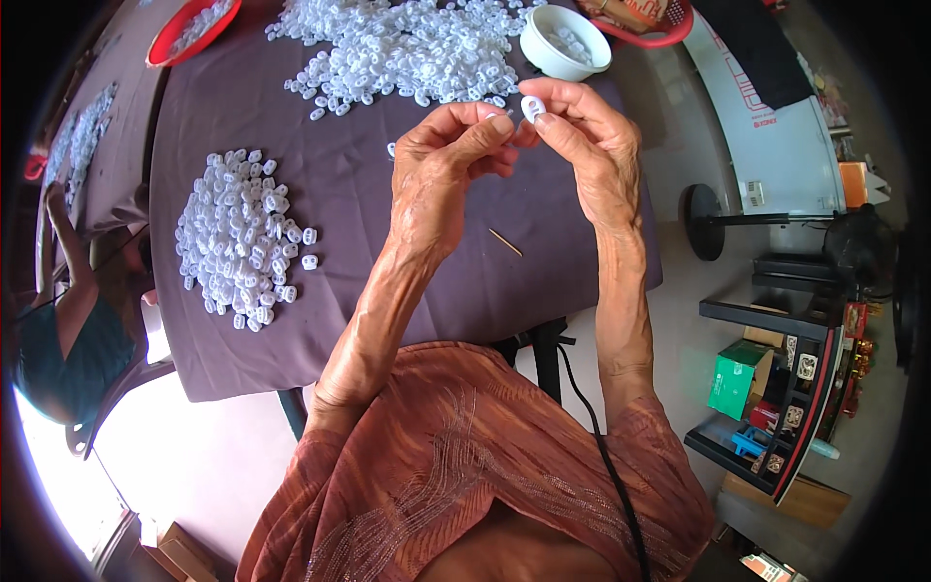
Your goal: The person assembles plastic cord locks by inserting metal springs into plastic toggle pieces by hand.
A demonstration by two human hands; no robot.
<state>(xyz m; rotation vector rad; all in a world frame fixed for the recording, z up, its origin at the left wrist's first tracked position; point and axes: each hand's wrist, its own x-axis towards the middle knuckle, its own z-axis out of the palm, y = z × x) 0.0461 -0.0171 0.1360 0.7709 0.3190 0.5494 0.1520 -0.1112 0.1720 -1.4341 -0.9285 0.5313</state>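
Note:
Above the dark tablecloth (pixel 349 223), my right hand (pixel 596 145) pinches a small white oval plastic piece (pixel 532 108) with dark openings in its face. My left hand (pixel 436 175) is close beside it, thumb and fingers pressed together. Something small and pale shows at those fingertips, too little to name. Beyond the hands spreads a large heap of white oval pieces (pixel 407 53). A second pile of white pieces (pixel 236 238) lies left of my left forearm. Below my hands, a thin wooden stick (pixel 505 242) rests on the cloth.
A white bowl (pixel 529 47) with some pieces stands beyond my right hand. Red baskets are at the far left (pixel 157 54) and far right (pixel 669 34). Another person's arm (pixel 73 247) reaches to a neighbouring table at left. A black shelf (pixel 766 315) stands right.

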